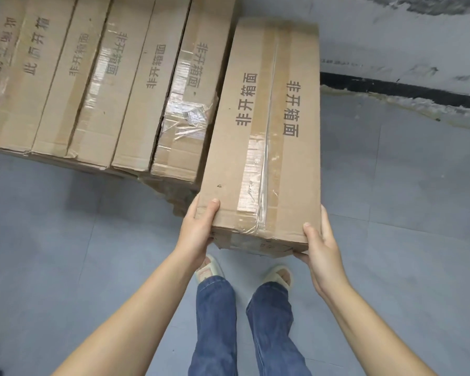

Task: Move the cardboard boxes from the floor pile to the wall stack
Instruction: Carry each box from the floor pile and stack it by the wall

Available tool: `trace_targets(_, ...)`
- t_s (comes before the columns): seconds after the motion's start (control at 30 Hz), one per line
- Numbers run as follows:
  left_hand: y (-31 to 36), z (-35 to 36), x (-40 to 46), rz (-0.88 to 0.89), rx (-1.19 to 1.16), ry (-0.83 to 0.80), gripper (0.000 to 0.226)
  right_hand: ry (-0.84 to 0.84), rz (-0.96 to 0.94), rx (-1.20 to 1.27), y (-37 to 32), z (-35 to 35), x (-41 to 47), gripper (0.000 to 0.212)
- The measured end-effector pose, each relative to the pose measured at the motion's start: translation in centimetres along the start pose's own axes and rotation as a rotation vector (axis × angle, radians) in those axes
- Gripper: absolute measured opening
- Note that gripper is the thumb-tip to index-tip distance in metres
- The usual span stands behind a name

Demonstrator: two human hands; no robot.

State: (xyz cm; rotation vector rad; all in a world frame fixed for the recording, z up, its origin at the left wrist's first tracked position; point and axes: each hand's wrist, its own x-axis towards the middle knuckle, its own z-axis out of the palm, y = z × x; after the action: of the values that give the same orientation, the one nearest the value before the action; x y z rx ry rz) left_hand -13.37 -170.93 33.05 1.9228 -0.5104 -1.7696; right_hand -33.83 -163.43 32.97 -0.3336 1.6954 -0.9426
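A long taped cardboard box [266, 137] with printed characters is held above the floor, its far end toward the wall. My left hand [198, 229] grips its near left corner, thumb on top. At the near right corner my right hand [320, 245] holds the box the same way, fingers underneath. To the left, a row of several similar boxes [98, 82] stands side by side against the wall, the held box right beside the last one.
The grey tiled floor [404, 199] stretches to the right and below. A white wall [391, 42] with a black baseboard runs along the top right. My legs in jeans and slippers [244, 308] stand just under the box.
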Motion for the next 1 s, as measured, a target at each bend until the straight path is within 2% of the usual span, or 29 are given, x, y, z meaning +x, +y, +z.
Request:
trace_targets(0.07, -0.1, -0.3, 0.8, -0.18, -0.067, 0.043, 0.068, -0.003, 0.01, -0.009, -0.1, 0.8, 0.6, 0.047)
trace_targets(0.1, 0.0, -0.3, 1.4, -0.259, -0.126, 0.032, 0.074, 0.004, 0.012, -0.014, -0.2, 1.1, 1.1, 0.048)
trace_targets(0.17, 0.6, -0.4, 2.7, -0.34, -0.282, -0.021, 0.075, 0.025, 0.007, -0.036, -0.4, 1.7, 2.4, 0.049)
trace_targets(0.23, 1.6, -0.3, 4.6, -0.343, -0.411, -0.013, 0.08, 0.016, -0.023, -0.071, -0.7, 2.3, 4.0, 0.047)
trace_targets(0.3, 2.8, 0.2, 6.7, -0.294, -0.481, 0.016, 0.073, -0.021, -0.057, -0.094, -0.9, 3.3, 6.1, 0.046)
trace_targets(0.4, 4.3, 0.8, 9.4, -0.227, -0.531, 0.016, 0.047, -0.024, -0.069, -0.076, -0.9, 5.1, 9.8, 0.044)
trace_targets(0.53, 4.4, 0.5, 11.6, -0.258, -0.578, 0.016, 0.041, 0.02, 0.017, -0.061, -0.3, 6.0, 13.5, 0.041)
trace_targets(0.67, 3.8, -0.6, 11.3, -0.27, -0.571, -0.013, 0.019, -0.034, 0.057, -0.117, -0.3, 4.8, 13.9, 0.036)
trace_targets(0.77, 4.2, -1.6, 10.1, -0.247, -0.502, 0.015, 0.038, -0.092, 0.159, -0.152, -1.7, 3.8, 12.6, 0.036)
trace_targets(0.83, 4.8, -2.3, 8.4, -0.227, -0.423, 0.005, 0.032, -0.086, 0.187, -0.187, -2.8, 2.7, 10.9, 0.046)
trace_targets(1.0, 7.8, -4.0, 0.1, -0.024, -0.094, -0.029, 0.043, -0.144, 0.03, -0.31, -8.1, 0.2, 3.1, 0.042)
